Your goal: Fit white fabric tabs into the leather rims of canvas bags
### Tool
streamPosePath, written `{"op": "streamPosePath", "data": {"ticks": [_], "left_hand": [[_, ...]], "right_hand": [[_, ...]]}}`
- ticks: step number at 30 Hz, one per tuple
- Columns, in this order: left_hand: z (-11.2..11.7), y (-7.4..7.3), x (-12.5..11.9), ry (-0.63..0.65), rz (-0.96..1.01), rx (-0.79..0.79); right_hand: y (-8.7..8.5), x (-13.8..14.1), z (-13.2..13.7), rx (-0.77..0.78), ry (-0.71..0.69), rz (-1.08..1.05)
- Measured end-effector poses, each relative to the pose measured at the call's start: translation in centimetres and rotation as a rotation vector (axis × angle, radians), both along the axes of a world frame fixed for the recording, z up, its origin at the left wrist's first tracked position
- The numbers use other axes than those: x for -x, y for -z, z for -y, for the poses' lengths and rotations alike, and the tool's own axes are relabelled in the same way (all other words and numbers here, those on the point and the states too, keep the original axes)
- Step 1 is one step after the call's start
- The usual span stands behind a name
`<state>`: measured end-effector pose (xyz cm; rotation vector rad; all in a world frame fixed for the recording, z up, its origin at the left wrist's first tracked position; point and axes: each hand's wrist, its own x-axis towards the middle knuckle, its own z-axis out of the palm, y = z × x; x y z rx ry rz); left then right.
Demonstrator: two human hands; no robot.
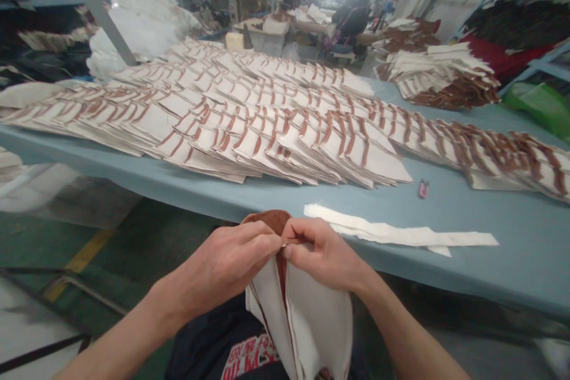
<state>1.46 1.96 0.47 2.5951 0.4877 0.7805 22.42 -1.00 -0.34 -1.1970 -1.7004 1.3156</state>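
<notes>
A white and brown sewn fabric piece (318, 312) hangs in front of my body, its lower part reaching down over my lap. My left hand (243, 252) pinches its upper edge from the left. Close beside it, my right hand (320, 252) grips the same edge, the fingertips of both hands nearly meeting. A brown flap (271, 219) of the piece shows above and behind my fingers. Between the two white panels runs a dark brown seam or opening. Whatever lies right between the fingertips is too small to make out.
Overlapping rows of white pieces with brown strips (285, 136) cover much of the blue table (445, 214). Off-white fabric strips (401, 231) lie near its front edge, with small pink snips (423, 189) behind them. More stacked pieces (440, 74) are at the back right.
</notes>
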Motion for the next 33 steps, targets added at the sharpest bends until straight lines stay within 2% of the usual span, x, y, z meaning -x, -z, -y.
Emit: {"op": "streamPosePath", "data": {"ticks": [5,11,15,19,22,25,33], "left_hand": [[0.3,0.0,0.0,-0.005,0.005,-0.11],[0.5,0.7,-0.2,-0.008,-0.015,-0.204],[0.4,0.8,-0.4,-0.024,-0.03,-0.186],[0.5,0.6,-0.9,-0.027,0.027,-0.042],[0.6,0.2,-1.2,-0.095,0.109,0.09],[0.5,-0.3,-1.2,-0.148,0.066,0.243],[-0.2,-1.4,-1.3,-0.125,-0.048,0.511]], "right_hand": [[0.2,0.0,0.2,0.165,-0.007,-0.168],[0.8,-0.2,0.3,0.222,-0.035,-0.317],[1.2,-0.2,0.2,0.214,-0.005,-0.315],[0.6,-0.2,0.3,0.153,0.004,-0.247],[-0.1,-0.1,0.6,0.112,0.0,-0.211],[-0.5,-0.2,0.9,0.055,0.013,-0.14],[0.1,-0.2,1.3,-0.15,0.092,0.051]]}}
